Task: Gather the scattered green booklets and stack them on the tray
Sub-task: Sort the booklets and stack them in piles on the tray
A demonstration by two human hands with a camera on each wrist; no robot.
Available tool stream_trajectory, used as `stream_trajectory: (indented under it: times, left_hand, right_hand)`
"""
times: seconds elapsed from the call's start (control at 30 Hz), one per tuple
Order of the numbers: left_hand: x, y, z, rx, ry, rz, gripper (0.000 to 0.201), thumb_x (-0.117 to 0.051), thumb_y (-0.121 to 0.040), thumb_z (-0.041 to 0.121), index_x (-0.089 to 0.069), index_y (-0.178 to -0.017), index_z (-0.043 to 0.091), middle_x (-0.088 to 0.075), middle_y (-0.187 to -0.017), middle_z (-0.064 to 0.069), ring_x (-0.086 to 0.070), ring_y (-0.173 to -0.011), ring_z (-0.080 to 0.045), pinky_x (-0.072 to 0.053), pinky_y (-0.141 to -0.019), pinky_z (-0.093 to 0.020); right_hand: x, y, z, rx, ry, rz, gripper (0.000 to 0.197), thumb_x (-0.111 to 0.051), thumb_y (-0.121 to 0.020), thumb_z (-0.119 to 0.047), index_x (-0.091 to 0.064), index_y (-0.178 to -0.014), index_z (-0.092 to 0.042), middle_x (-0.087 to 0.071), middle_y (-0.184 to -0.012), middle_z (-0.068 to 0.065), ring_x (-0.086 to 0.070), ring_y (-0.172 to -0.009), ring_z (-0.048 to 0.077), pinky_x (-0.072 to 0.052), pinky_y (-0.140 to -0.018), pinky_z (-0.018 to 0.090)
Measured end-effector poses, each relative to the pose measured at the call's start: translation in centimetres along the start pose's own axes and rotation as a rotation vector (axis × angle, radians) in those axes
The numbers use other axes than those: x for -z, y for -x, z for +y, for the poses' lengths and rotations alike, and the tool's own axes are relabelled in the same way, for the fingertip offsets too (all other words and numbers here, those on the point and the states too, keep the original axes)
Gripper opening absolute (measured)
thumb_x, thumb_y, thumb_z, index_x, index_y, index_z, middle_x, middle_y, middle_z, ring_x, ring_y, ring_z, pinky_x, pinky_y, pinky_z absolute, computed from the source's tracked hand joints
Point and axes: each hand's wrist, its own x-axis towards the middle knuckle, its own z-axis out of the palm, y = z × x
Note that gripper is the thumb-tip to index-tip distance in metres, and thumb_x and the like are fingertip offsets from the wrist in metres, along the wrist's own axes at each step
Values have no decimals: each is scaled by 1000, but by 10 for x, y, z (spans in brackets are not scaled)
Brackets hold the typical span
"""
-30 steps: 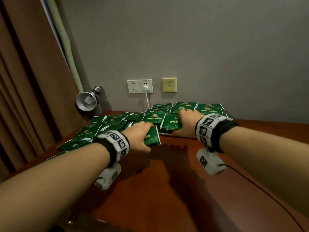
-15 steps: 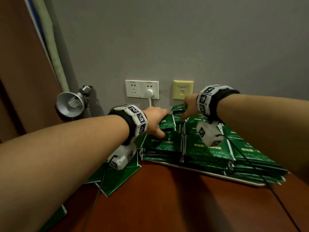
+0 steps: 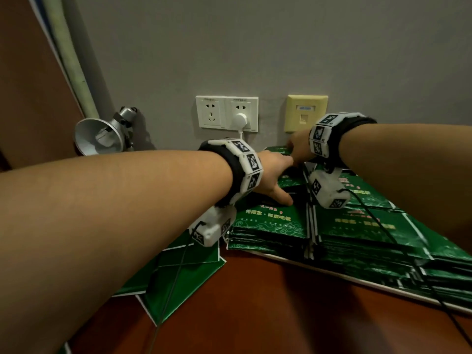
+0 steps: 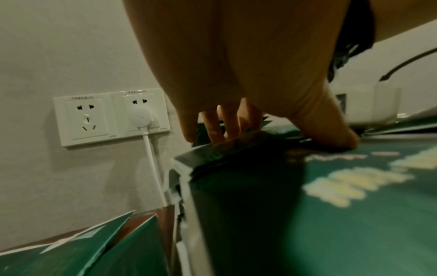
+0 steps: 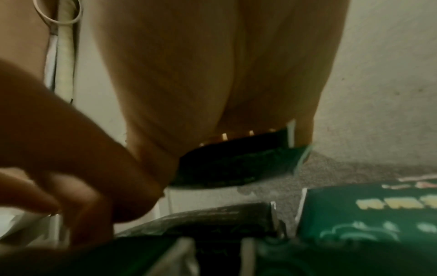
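Observation:
Several stacks of green booklets (image 3: 270, 223) lie on a flat white tray (image 3: 332, 274) against the wall. My left hand (image 3: 278, 182) reaches over the left stack. It holds a green booklet (image 4: 236, 147) down on that stack, with its thumb (image 4: 340, 138) on top and its fingers (image 4: 224, 128) over the far edge. Just beyond it, my right hand (image 3: 297, 149) grips another green booklet (image 5: 236, 162) above the back of the tray, close to the wall. A few loose booklets (image 3: 184, 272) lie on the table left of the tray.
The dark wooden table (image 3: 255, 315) ends at a grey wall with a white double socket (image 3: 227, 113), a plug in it, and a yellow data socket (image 3: 305, 113). A metal lamp (image 3: 99, 136) stands at the back left by a curtain. Black cables trail from both wrist cameras.
Both hands have carried their booklets from the near side of the pile to the back stacks by the wall. The view has come closer, and the left hand has sunk onto the stack.

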Motion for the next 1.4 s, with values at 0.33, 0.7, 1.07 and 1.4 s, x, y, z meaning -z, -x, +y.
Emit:
stream_trajectory:
  times: [0.33, 0.7, 1.07, 1.4]
  left_hand:
    - [16, 44, 13, 113, -1, 160, 55, -59, -92, 46, -46, -138, 20, -54, -130, -5, -51, -119, -23, -42, -96, -36]
    - [-33, 209, 55, 465, -32, 0, 43, -56, -91, 24, -48, -132, 18, -49, -129, -10, -49, -119, -29, -46, -97, -42]
    - [-112, 288, 48, 653, 50, -172, 71, -60, -84, 61, -41, -139, 21, -40, -140, -15, -46, -124, -39, -42, -103, -51]
    - [-116, 278, 35, 602, 30, -213, 57, -65, -83, 51, -47, -127, 20, -41, -131, -12, -52, -115, -40, -46, -95, -51]
  right_hand:
    - [24, 63, 11, 46, 10, 82, 69, -53, -90, -56, -42, -144, -15, -46, -144, 7, -44, -131, 25, -34, -110, 37]
    - [18, 239, -45, 303, -69, 65, 57, -57, -91, -48, -47, -139, -18, -58, -130, 2, -55, -116, 21, -42, -92, 28]
    - [-76, 262, -190, 430, 102, -91, 43, -56, -87, -41, -58, -122, -17, -56, -126, 9, -60, -108, 30, -53, -88, 41]
    - [-78, 232, -219, 304, 389, -99, 52, -53, -93, -38, -45, -142, -23, 6, -162, 5, -8, -145, 34, -25, -115, 50]
